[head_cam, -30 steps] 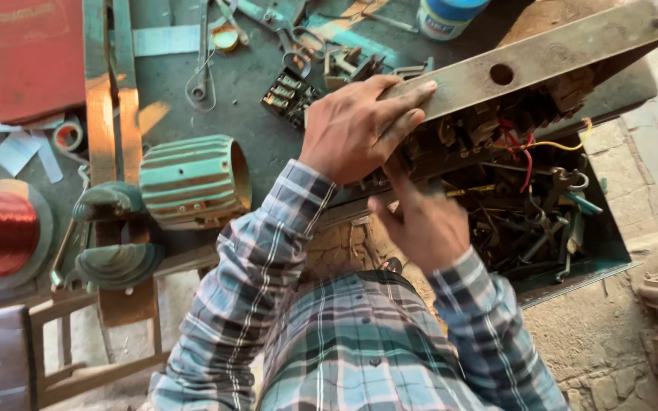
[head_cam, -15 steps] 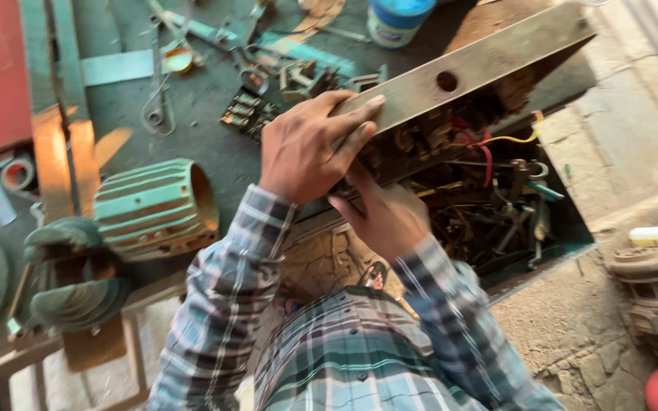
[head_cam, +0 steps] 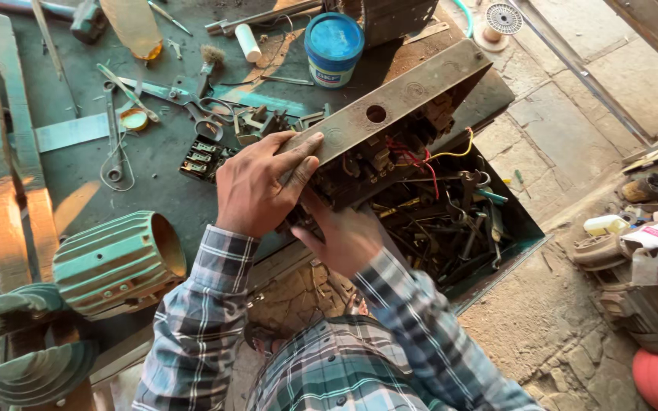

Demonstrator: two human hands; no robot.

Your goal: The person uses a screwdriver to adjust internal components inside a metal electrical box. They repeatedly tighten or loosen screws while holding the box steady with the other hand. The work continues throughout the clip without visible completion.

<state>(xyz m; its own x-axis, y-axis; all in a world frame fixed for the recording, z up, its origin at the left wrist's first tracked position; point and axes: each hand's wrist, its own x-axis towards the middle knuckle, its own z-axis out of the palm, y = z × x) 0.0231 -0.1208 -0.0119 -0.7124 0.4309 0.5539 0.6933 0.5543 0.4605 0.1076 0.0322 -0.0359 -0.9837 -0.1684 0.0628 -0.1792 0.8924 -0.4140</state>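
Clasping the rusty metal box (head_cam: 390, 114) at bench edge, left hand (head_cam: 257, 186) grip over it, right hand (head_cam: 344, 236) beneath.

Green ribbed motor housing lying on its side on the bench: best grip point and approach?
Grip the green ribbed motor housing by its open right-hand rim, coming in from the right, probably thumb inside the bore and fingers over the ribs. It lies on its side with the mouth facing right and unobstructed, and the ribs should resist slipping. The left hand is nearer, but both hands are on the rusty electrical box.

Long-sleeved checked shirt in blue, green and white plaid; cuffs buttoned at the wrists; bare hands (head_cam: 257, 186).
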